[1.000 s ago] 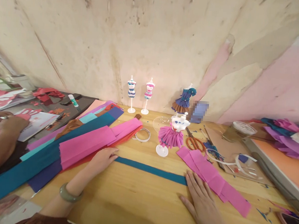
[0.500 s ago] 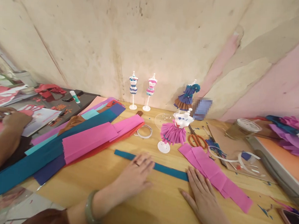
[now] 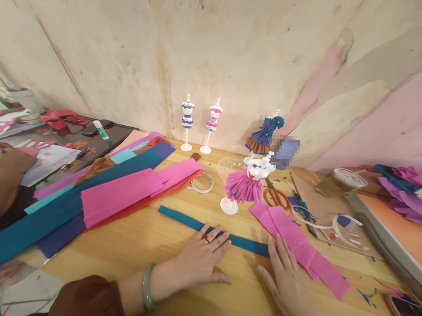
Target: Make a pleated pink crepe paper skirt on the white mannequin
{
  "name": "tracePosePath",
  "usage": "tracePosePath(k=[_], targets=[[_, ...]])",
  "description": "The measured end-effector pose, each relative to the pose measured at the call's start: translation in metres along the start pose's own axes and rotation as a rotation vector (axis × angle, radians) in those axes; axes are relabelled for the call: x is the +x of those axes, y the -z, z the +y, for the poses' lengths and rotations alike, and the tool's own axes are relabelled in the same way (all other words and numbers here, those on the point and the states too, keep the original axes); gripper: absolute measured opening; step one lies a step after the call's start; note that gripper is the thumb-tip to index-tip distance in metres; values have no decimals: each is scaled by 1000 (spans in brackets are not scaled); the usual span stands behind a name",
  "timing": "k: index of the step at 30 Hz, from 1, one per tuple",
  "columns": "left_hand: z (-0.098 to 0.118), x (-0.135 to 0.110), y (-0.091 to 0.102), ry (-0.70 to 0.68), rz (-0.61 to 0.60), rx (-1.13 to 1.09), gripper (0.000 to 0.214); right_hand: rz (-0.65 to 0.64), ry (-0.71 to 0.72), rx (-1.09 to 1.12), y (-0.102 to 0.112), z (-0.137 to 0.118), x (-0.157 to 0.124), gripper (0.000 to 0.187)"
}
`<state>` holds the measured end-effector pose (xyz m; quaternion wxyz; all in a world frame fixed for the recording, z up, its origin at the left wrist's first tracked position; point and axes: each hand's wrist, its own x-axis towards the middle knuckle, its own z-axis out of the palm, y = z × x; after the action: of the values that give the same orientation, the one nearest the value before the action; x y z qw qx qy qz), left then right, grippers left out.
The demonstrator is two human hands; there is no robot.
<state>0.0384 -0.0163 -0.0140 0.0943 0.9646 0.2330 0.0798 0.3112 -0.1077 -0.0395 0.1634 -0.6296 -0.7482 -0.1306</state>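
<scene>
A narrow teal crepe paper strip (image 3: 183, 218) lies flat on the wooden table (image 3: 120, 266). My left hand (image 3: 206, 252), with a ring and a green bangle, rests with fingers stretched across the strip's middle. The fingertips of my right hand (image 3: 285, 270) lie on the strip's right end, fingers extended and thumb apart. Just beyond is a small white mannequin (image 3: 258, 170) wearing a pleated pink paper skirt (image 3: 243, 185). Beside my right hand a folded pink paper strip (image 3: 298, 240) touches or nearly touches the fingers.
Stacked coloured crepe paper (image 3: 120, 195) spreads on the left, near a roll of tape (image 3: 201, 182). Orange-handled scissors (image 3: 276, 198) lie behind the pink strip. Several small mannequins (image 3: 187, 121) stand along the wall. At far left, another person's hand (image 3: 12, 162) works over paper.
My left hand has slid rightward along the teal strip, closer to my right hand. My right hand stays at the strip's right end. The view has shifted slightly.
</scene>
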Motion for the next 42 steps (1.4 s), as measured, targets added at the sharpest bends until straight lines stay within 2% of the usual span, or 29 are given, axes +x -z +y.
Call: tracePosePath(k=[2,4,6,8,12,17,26,31,36,39,42], targets=[[3,0,1,7,4,-14,84,15,34,-1,5,-12,7,74],[6,1,3,22,18,-18,83,-23,128,27,6,-28,13,74],[8,1,6,37,34,-16,82,-53,212,58,2,-43,17,74],[10,1,10,38,42,-11,81,-81,230,75,-5,-51,18,73],[8,-1,13,11,49,8,80,-115,231,85,-16,-48,13,72],[-1,-14,12,51,59,32,84,-84,285,36,-14,-43,13,74],[-40,-65,30,262,-37,55,89,-60,275,48,-13,-46,14,74],[-60,-88,40,328,-63,74,81,-29,278,60,-16,-44,12,73],[-64,-92,49,336,-75,57,80,-61,238,96,-15,-46,12,71],[-58,-86,54,352,-96,77,81,-111,201,126,-9,-49,14,71],[-52,-78,54,310,-72,114,81,-178,184,123,-2,-53,17,69]])
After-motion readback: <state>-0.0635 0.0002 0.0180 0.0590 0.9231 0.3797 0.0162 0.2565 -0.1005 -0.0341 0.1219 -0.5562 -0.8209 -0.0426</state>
